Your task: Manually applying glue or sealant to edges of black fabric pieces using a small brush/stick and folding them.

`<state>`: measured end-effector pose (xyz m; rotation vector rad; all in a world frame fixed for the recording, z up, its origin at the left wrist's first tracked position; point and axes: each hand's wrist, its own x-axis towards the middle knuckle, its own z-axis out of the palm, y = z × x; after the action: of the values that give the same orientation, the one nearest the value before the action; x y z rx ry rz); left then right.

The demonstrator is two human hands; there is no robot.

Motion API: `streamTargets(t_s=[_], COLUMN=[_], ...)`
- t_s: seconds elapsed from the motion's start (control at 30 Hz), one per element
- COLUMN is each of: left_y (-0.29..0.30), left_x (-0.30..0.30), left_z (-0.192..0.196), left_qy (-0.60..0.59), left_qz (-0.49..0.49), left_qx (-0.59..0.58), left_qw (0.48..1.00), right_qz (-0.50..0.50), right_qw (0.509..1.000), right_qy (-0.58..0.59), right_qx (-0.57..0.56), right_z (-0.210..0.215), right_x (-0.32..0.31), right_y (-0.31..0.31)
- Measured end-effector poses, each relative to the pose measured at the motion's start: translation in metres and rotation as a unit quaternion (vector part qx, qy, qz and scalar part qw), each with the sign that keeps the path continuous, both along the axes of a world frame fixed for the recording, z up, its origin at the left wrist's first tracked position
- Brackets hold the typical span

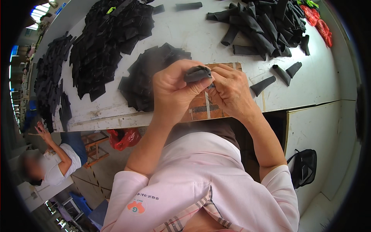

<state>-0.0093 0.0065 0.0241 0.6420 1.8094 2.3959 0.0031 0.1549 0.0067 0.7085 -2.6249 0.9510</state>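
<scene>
In front of me, over the near edge of the table, my left hand [172,86] grips a short black fabric tube [196,74] between thumb and fingers. Its open end points to the right. My right hand [234,89] is closed with bent fingers right beside that end, touching or nearly touching it. A bit of something bluish shows at its fingertips, too small to name. Beneath both hands lies a brown board [198,109] with strips of tape. Close to my left hand is a heap of flat black fabric pieces [141,79].
Larger piles of black pieces [110,42] cover the table's left side. Black tubes [266,29] are heaped at the far right, with a few loose ones nearer. A red plastic bag [324,33] sits by the right wall. To my left, another person [63,160] works.
</scene>
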Motion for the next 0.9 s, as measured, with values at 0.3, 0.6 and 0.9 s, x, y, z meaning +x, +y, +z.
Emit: streamTargets(t_s=[0.3,0.6,0.9], left_y=[0.006,0.007,-0.001], left_x=[-0.002,0.001,0.005], left_z=[0.008,0.008,0.005], left_qy=[0.024,0.063,0.05], left_qz=[0.025,0.013,0.024], left_qx=[-0.163,-0.299,-0.026], left_qw=[0.986,0.952,0.998], right_qz=[0.044,0.028,0.009], right_qw=[0.983,0.985,0.998], right_qy=[-0.011,-0.005,-0.037], right_qx=[-0.176,-0.169,-0.042], right_z=[-0.028,-0.047,-0.023], right_x=[-0.002,0.003,0.004], right_y=[-0.001,0.002,0.002])
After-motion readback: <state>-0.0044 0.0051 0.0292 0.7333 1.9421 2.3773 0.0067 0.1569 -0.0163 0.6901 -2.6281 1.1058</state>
